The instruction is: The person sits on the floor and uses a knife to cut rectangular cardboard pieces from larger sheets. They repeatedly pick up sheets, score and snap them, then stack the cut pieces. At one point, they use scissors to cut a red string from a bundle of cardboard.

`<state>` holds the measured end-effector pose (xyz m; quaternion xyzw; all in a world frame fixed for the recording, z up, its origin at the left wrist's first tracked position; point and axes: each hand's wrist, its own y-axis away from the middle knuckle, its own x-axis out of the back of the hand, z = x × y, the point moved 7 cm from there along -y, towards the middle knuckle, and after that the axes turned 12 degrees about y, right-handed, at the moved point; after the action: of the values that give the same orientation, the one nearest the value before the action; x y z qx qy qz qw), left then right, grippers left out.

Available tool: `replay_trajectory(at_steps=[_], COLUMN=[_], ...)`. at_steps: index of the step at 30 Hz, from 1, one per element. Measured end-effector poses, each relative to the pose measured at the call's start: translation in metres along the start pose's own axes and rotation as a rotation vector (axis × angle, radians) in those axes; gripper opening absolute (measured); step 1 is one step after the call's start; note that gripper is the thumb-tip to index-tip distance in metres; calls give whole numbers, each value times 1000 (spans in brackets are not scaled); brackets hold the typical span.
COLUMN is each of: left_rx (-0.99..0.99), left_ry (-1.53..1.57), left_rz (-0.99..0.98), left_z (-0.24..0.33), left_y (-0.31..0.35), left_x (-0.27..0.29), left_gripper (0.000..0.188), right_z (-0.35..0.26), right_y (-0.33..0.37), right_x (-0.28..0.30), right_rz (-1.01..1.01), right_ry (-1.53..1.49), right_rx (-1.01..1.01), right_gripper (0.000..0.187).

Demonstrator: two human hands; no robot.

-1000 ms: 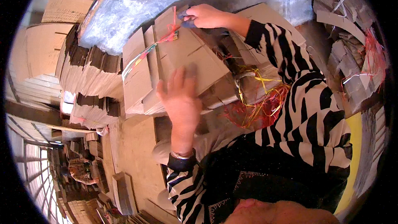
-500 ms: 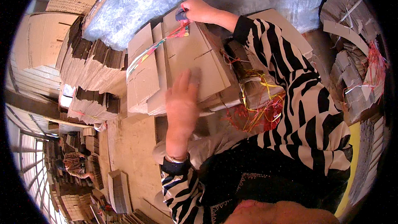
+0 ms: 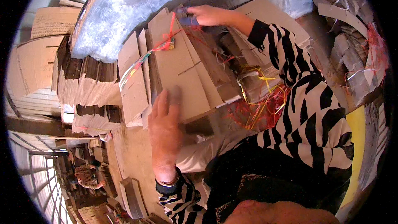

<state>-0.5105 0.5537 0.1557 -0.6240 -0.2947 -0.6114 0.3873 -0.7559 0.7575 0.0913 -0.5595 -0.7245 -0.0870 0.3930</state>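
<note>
- Reaches ahead with left hand (image 3: 165, 128), palm down, with left fingers (image 3: 162, 104) loosely extended and blurred.
- Holds left wrist (image 3: 166, 173) almost straight, in line with left forearm (image 3: 180, 195).
- Stretches right arm (image 3: 300, 79) farther out, slanting across toward the left.
- Points right hand (image 3: 206, 15) leftward, with right fingers (image 3: 190, 20) partly bent; too unclear at the fingertips to tell any grip.

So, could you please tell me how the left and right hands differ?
The left hand stretches over the near edge of the cardboard; the right hand curls by red string at its far side. The left wears a bracelet; none shows on the right. Both sleeves are striped.
</note>
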Motion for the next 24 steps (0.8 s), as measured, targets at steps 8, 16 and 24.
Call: replay_trajectory(at_steps=[8, 16, 24], left_rx=[1, 69, 61], left_ry=[-20, 202, 311], left_rz=[-70, 177, 236], left_z=[18, -76, -127], left_y=[-4, -35, -159], left_x=[12, 53, 7], left_gripper=[68, 32, 56], right_z=[-58, -116, -184], right_y=[-7, -54, -63], right_x=[30, 12, 19], right_rz=[86, 143, 59], right_ry=[-13, -420, -476], right_rx=[301, 371, 477], right_gripper=[13, 8, 17])
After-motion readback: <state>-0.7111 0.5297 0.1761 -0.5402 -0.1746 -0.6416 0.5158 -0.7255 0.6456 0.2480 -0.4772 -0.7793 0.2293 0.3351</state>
